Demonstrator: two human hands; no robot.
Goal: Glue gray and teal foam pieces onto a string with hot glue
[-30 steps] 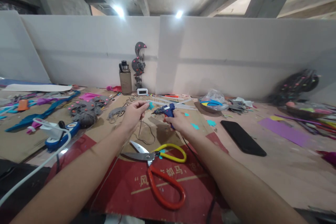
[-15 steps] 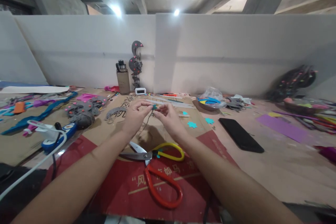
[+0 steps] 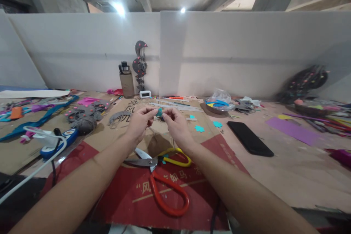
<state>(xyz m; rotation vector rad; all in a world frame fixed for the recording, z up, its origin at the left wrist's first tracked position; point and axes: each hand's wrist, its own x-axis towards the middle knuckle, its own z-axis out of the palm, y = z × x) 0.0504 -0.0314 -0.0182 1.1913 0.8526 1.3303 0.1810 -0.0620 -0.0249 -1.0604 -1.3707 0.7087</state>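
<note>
In front of me my left hand (image 3: 139, 122) pinches a small teal flower cutout (image 3: 159, 112) between thumb and forefinger. Close against its right side, my right hand (image 3: 175, 122) is pinched on what looks like dark yarn; the fingers hide most of it. Thin strands hang below the hands, too blurred to follow. Large scissors (image 3: 152, 162) with one red and one yellow handle lie with spread blades on the red cardboard (image 3: 123, 199) below. Two more teal flowers (image 3: 199, 128) (image 3: 217, 124) lie to the right of my hands.
A black phone (image 3: 249, 139) and purple sheet (image 3: 292, 130) lie on the right. Behind are a bottle (image 3: 127, 82), a small white clock (image 3: 145, 94) and a bowl (image 3: 219, 108). Grey yarn (image 3: 87, 125) and a blue power strip (image 3: 61, 142) with a white cable stand left.
The teal flower now shows more clearly between my fingertips. The dark strand that hung beneath it is less distinct. My view has shifted slightly; the scissors stay put.
</note>
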